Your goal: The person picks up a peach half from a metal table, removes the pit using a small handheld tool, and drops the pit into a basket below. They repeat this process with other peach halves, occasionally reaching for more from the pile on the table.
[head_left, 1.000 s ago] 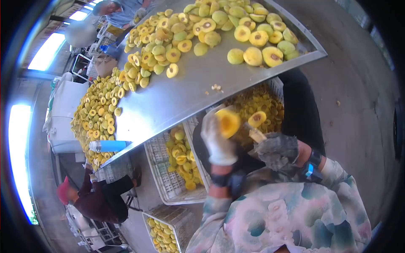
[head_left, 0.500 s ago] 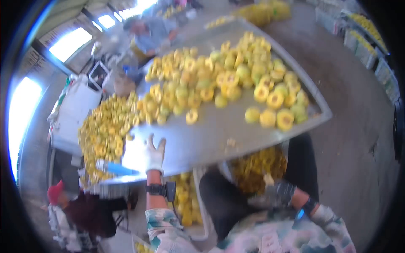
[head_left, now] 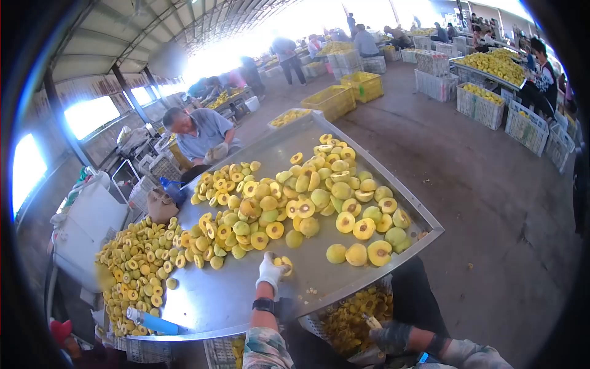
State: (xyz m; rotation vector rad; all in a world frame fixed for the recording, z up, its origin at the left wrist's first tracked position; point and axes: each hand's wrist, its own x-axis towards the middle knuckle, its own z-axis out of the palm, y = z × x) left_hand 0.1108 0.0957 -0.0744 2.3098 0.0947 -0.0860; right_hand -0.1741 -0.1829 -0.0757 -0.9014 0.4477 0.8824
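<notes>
My left hand (head_left: pixel 269 272), in a white glove, is closed on a halved yellow peach (head_left: pixel 283 265) at the near side of the metal table (head_left: pixel 224 295). Its cut face shows beside my fingers. My right hand (head_left: pixel 391 338), in a dark glove, is wrapped round a small tool with a pale end (head_left: pixel 371 320); its kind cannot be made out. Below that hand sits a crate of peach scraps (head_left: pixel 353 320). Beyond my left hand lies a broad spread of peach halves (head_left: pixel 270 203), some cut side up, and a denser heap (head_left: pixel 132 264) at the left.
A blue cylinder with a clear end (head_left: pixel 153 321) lies at the table's near left corner. A person in a grey-blue shirt (head_left: pixel 200 136) works across the table. Yellow crates (head_left: pixel 332 103) stand behind it, white crates (head_left: pixel 479 107) at the right. The raised table rim (head_left: pixel 399 178) borders the fruit.
My left hand was open over bare metal; now it is closed on a peach half, nearer the loose fruit. My right hand still grips the tool. The view has tilted up.
</notes>
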